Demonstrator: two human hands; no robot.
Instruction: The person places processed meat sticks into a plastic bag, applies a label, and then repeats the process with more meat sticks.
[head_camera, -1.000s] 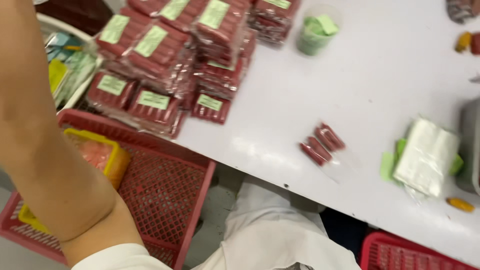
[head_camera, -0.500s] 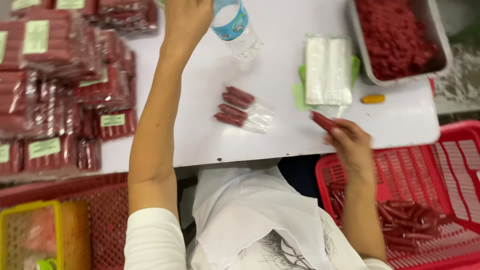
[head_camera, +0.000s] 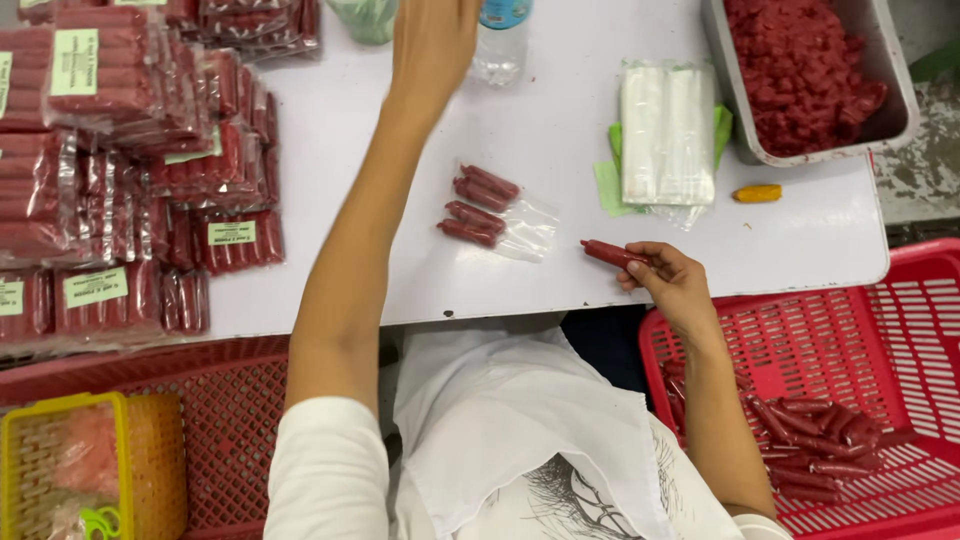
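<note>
1. Head view: right hand (head_camera: 672, 285) pinches a single dark red sausage (head_camera: 612, 253) at the near table edge, fingers closed round its right end.
2. Its long axis lies left-right, free end pointing left and slightly far.
3. Left hand (head_camera: 432, 40) reaches far beside a clear plastic bottle (head_camera: 498, 40); grip cannot be told.
4. A clear bag of four red sausages (head_camera: 480, 205) lies left of the held one.

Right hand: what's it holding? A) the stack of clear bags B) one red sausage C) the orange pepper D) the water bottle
B: the right hand pinches a single red sausage at the near edge of the white table, while the bottle sits by the left hand, and the orange pepper and the stack of clear bags lie untouched.
</note>
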